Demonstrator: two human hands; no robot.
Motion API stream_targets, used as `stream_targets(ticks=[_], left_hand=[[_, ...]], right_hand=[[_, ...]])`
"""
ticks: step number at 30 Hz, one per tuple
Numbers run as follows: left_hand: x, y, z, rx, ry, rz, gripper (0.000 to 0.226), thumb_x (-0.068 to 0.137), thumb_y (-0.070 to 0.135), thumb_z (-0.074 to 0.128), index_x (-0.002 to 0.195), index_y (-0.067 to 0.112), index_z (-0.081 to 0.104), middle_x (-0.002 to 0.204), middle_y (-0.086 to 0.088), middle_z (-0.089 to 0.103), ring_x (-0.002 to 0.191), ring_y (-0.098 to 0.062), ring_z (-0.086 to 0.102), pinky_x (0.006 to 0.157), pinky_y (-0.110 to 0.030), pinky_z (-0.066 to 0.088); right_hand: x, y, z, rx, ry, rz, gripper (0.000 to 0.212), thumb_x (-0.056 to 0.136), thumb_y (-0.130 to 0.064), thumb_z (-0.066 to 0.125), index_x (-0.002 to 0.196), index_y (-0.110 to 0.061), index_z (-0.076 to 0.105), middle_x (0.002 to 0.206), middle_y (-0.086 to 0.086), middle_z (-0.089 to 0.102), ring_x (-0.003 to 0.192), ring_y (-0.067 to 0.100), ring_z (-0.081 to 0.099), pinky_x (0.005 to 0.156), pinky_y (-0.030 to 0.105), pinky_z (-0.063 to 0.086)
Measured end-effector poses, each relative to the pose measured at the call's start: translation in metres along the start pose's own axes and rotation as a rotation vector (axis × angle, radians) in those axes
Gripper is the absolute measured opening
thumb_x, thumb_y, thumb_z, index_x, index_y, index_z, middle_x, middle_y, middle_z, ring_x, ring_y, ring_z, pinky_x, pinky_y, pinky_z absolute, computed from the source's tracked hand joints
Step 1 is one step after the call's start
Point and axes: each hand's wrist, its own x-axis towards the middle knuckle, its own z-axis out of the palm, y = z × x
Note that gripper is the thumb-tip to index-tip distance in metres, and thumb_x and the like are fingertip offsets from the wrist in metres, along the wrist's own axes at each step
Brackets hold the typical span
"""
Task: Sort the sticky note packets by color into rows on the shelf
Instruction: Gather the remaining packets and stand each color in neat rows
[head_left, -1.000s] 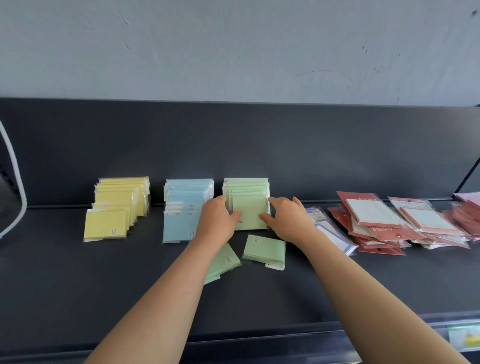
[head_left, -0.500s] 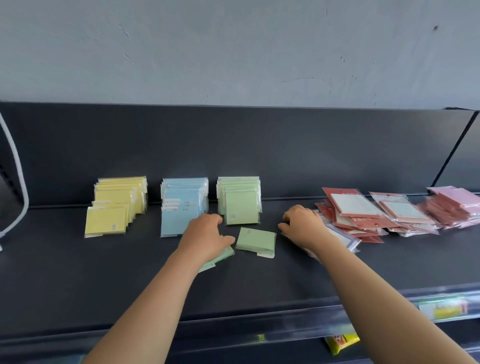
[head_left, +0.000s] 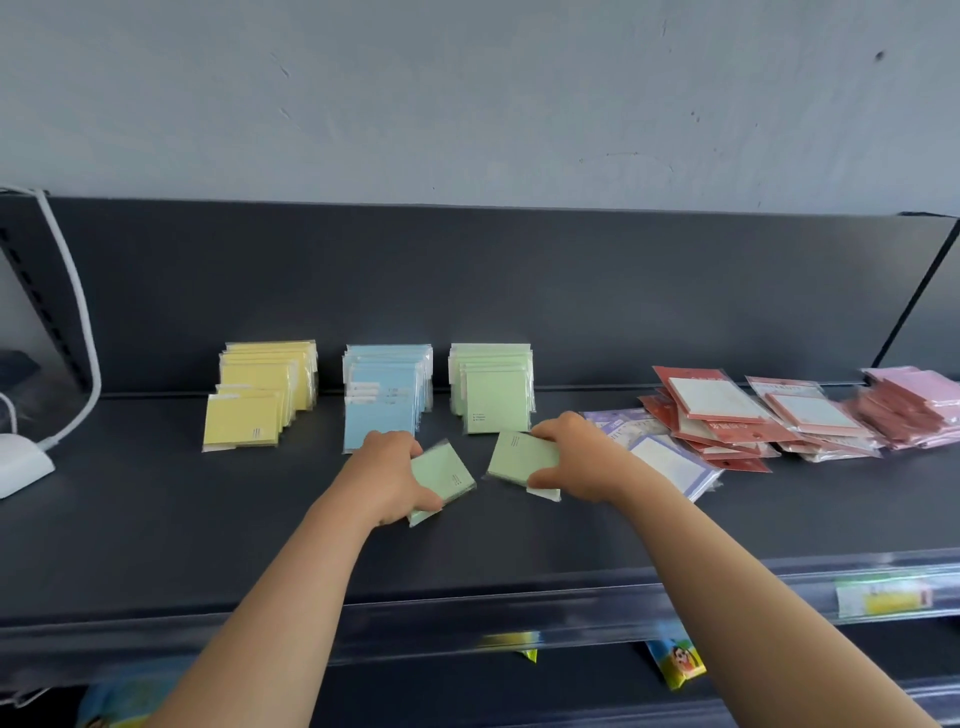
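- The left hand (head_left: 387, 475) is gripping the left green packet (head_left: 445, 475) along its left edge, fingers curling over the far side and thumb under the near corner.
- The right hand (head_left: 579, 457) is gripping the right green packet (head_left: 522, 457) along its right edge, thumb pressing at the near corner.
- Both packets are sitting tilted, their near corners angling toward each other with a narrow gap of bare shelf (head_left: 156, 519) between them. Whether they are resting on the shelf or hanging just above it cannot be told.
- The green row (head_left: 496, 395) is standing just behind the two packets, its front packet's lower edge close to the right packet's far corner.
- The blue row (head_left: 384, 400) is lining up just left of it, the left hand's knuckles overlapping its front edge, and the yellow row (head_left: 260, 405) is sitting further left.
- Purple-bordered packets (head_left: 667, 460) are lying just beside the right wrist, with red packets (head_left: 711, 410) and pink packets (head_left: 914, 400) piling up beyond them.
- Wide dark shelf is lying open between the hands and the front rail (head_left: 467, 613).
- A white cable (head_left: 78, 312) is curving down at the far left edge.
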Motion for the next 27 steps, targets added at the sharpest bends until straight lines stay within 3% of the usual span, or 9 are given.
stream_targets(ticks=[3,5,8,10,14,16,20,24,27], left_hand=[[-0.001,-0.004,0.003,-0.091,0.034,0.002,0.056,0.076,0.022,0.08,0.12,0.026,0.047,0.12,-0.001,0.04,0.095,-0.019,0.05,0.061,-0.023,0.042],[-0.002,-0.006,0.006,-0.172,0.064,0.015,0.049,0.08,0.019,0.077,0.117,0.026,0.045,0.117,-0.001,0.045,0.092,-0.019,0.052,0.055,-0.021,0.04],[-0.002,-0.006,0.01,-0.396,0.087,-0.005,0.03,0.091,0.015,0.061,0.116,0.022,0.046,0.111,0.0,0.055,0.088,-0.02,0.06,0.064,-0.031,0.051],[0.0,-0.003,0.013,-0.547,0.099,-0.022,0.025,0.093,0.012,0.054,0.115,0.021,0.047,0.11,-0.001,0.055,0.089,-0.02,0.061,0.071,-0.035,0.054],[0.0,0.013,0.024,-0.728,0.178,-0.002,0.032,0.09,0.008,0.055,0.115,0.027,0.048,0.109,0.004,0.052,0.094,-0.02,0.059,0.079,-0.044,0.058],[-0.001,0.023,0.031,-0.785,0.203,0.015,0.032,0.089,0.007,0.055,0.113,0.028,0.049,0.107,0.006,0.053,0.095,-0.021,0.06,0.078,-0.047,0.058],[-0.004,0.042,0.038,-0.971,0.142,0.009,0.028,0.094,0.005,0.043,0.116,0.021,0.05,0.11,0.0,0.055,0.097,-0.025,0.061,0.074,-0.048,0.06],[-0.006,0.049,0.041,-1.069,0.113,0.032,0.023,0.101,0.011,0.038,0.121,0.017,0.048,0.114,-0.002,0.055,0.1,-0.022,0.062,0.077,-0.043,0.06],[-0.005,0.051,0.043,-1.101,0.154,0.06,0.021,0.103,0.016,0.039,0.122,0.015,0.046,0.117,-0.004,0.053,0.102,-0.019,0.06,0.077,-0.039,0.06]], right_hand=[[-0.003,-0.002,0.001,0.017,0.019,-0.012,0.06,0.079,-0.026,0.072,0.135,-0.021,0.049,0.124,0.003,0.037,0.099,0.022,0.053,0.085,0.028,0.046],[-0.005,-0.003,0.0,0.058,0.054,-0.007,0.053,0.081,-0.024,0.069,0.131,-0.021,0.051,0.127,0.004,0.038,0.098,0.021,0.053,0.083,0.026,0.045],[-0.007,-0.003,-0.004,0.169,0.142,0.017,0.028,0.085,-0.02,0.062,0.113,-0.018,0.057,0.117,0.003,0.055,0.093,0.017,0.053,0.069,0.025,0.042],[-0.009,-0.002,-0.006,0.292,0.195,0.038,0.026,0.087,-0.02,0.062,0.112,-0.018,0.054,0.11,0.001,0.06,0.091,0.015,0.055,0.065,0.024,0.04],[-0.012,-0.002,-0.003,0.842,0.177,0.101,0.046,0.086,-0.009,0.066,0.123,-0.028,0.048,0.097,0.008,0.066,0.084,0.02,0.064,0.076,0.033,0.054],[-0.008,-0.003,0.005,1.082,0.156,0.161,0.045,0.085,-0.003,0.064,0.122,-0.027,0.053,0.093,0.009,0.068,0.085,0.024,0.067,0.082,0.039,0.057],[-0.003,-0.006,0.021,1.118,0.212,0.218,0.023,0.085,-0.006,0.065,0.104,-0.017,0.067,0.1,0.003,0.072,0.095,0.022,0.068,0.091,0.04,0.053],[-0.001,-0.01,0.02,1.145,0.245,0.286,0.009,0.088,-0.011,0.064,0.096,-0.01,0.064,0.094,0.007,0.07,0.077,0.018,0.062,0.061,0.026,0.048],[-0.001,-0.012,0.017,1.218,0.225,0.301,0.022,0.089,-0.012,0.063,0.109,-0.003,0.057,0.107,0.013,0.067,0.084,0.022,0.064,0.059,0.028,0.052]])
